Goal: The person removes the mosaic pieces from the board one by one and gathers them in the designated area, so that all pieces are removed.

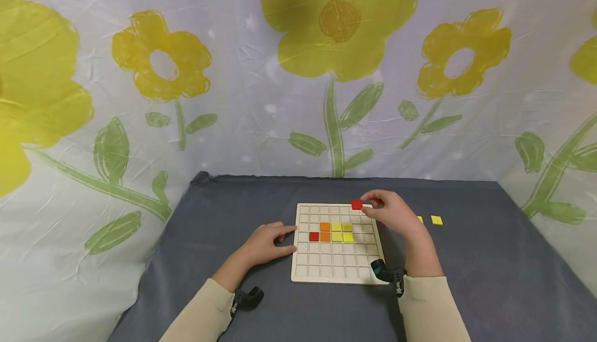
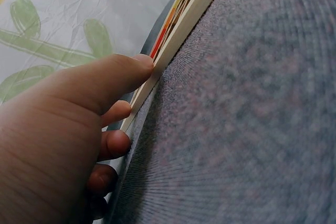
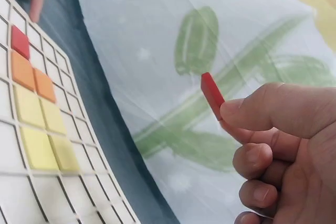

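My right hand (image 1: 389,213) pinches a red square tile (image 1: 356,204) between thumb and index finger, raised over the far right edge of a wooden grid board (image 1: 336,274). In the right wrist view this tile (image 3: 212,96) shows edge-on at the fingertips, the other fingers curled below. My left hand (image 1: 263,243) rests at the board's left edge, thumb and index finger touching the rim. Within the grid, a red tile (image 1: 314,237), two orange tiles (image 1: 325,227) and several yellow tiles (image 1: 337,237) form two adjoining rows, the red one at the near row's left end.
Right of the board, a loose yellow tile (image 1: 436,220) lies on the grey cloth (image 1: 466,269), with another yellow tile (image 1: 421,219) partly hidden by the right wrist. A bit of red (image 1: 383,223) shows under the right hand. A flower-printed curtain (image 1: 242,124) stands behind the table.
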Tool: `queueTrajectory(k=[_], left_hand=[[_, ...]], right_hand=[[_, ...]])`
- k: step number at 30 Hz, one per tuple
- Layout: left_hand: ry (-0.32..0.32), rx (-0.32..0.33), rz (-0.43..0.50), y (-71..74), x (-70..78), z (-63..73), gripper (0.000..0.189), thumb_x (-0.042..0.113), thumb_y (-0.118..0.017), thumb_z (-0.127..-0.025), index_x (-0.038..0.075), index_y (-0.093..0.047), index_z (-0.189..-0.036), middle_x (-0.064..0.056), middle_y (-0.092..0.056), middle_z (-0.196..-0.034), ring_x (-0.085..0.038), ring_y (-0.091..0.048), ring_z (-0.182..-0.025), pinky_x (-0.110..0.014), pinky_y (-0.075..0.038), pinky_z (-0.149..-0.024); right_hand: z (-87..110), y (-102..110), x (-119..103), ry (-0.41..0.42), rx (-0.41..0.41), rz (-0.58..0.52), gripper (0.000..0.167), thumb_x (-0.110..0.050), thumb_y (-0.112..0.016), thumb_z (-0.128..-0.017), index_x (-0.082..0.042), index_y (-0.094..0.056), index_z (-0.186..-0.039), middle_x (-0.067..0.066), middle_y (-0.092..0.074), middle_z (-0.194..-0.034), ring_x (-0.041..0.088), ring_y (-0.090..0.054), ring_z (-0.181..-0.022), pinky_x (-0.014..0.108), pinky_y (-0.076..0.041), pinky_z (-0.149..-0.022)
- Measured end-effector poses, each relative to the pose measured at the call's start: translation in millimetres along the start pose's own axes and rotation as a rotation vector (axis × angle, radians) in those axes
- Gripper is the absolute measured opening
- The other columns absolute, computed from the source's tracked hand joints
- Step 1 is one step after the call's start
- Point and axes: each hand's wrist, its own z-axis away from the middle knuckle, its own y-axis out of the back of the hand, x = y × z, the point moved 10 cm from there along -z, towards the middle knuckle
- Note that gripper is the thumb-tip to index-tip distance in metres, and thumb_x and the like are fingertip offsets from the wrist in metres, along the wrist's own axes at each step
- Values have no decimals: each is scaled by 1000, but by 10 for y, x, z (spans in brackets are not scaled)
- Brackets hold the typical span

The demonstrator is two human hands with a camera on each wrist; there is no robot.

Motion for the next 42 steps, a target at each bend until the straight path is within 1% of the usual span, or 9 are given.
queueTrajectory(k=[2, 11, 16, 18, 24, 32, 35, 40, 42], left_hand=[[0, 0, 3, -2, 3, 0, 54, 43, -74, -95, 16, -65, -141, 8, -43, -78, -7, -33, -64, -31, -32, -67], [-16, 12, 7, -5, -9, -9, 53, 43, -75, -95, 16, -66, -140, 9, -43, -78, -6, -33, -63, -29, -33, -64], [-23, 15, 15, -7, -13, -10, 54, 44, -75, -95, 16, -66, -140, 9, -43, -78, -6, -33, -64, -29, -33, -65], [-20, 13, 19, -9, -16, -9, 54, 44, -74, -95, 16, -66, -140, 9, -43, -78, -6, -33, -64, -30, -32, -66], [-12, 10, 13, -7, -20, -11, 54, 46, -74, -95, 17, -66, -140, 9, -43, -78, -6, -33, -64, -31, -32, -67], [-12, 13, 15, -11, -25, -15, 54, 46, -74, -94, 17, -67, -140, 10, -43, -77, -5, -33, -64, -31, -32, -67], [-12, 15, 15, -11, -28, -18, 54, 45, -74, -95, 17, -67, -139, 10, -43, -78, -6, -33, -64, -31, -32, -66], [-8, 11, 8, -10, -23, -20, 53, 45, -74, -95, 18, -67, -139, 10, -43, -78, -5, -34, -64, -30, -32, -66], [-9, 11, 5, -9, -22, -20, 53, 45, -74, -95, 17, -67, -139, 10, -43, -78, -6, -33, -64, -30, -32, -66]], right_hand=[[7, 42, 49, -11, 0, 1, 27, -13, -69, -99, -3, -67, -123, 8, -44, -90, 22, -38, -71, 38, -37, -64], [50, 159, 315, -77, -19, 16, 31, -15, -68, -99, 0, -66, -126, 9, -45, -92, 25, -44, -87, 41, -39, -74], [103, 225, 489, -120, -31, 27, 34, -16, -68, -98, 2, -65, -127, 10, -50, -100, 27, -46, -95, 41, -41, -78], [125, 249, 554, -131, -38, 28, 34, -16, -69, -98, 2, -64, -127, 9, -51, -98, 26, -46, -94, 41, -40, -78], [199, 282, 723, -168, -61, 2, 33, -13, -70, -97, 5, -64, -123, 6, -49, -86, 22, -46, -83, 40, -38, -74], [231, 262, 969, -205, -87, 16, 32, -8, -73, -91, 8, -66, -118, 8, -53, -86, 24, -48, -82, 37, -39, -70], [222, 235, 1039, -225, -96, 22, 29, -7, -74, -90, 6, -68, -115, 11, -57, -93, 25, -49, -85, 37, -40, -73], [203, 195, 1110, -234, -111, 62, 23, -8, -74, -90, 3, -71, -111, 19, -62, -115, 29, -52, -97, 38, -43, -79], [200, 184, 1128, -243, -111, 73, 22, -9, -75, -90, 1, -71, -109, 19, -62, -119, 29, -52, -99, 38, -44, -81]])
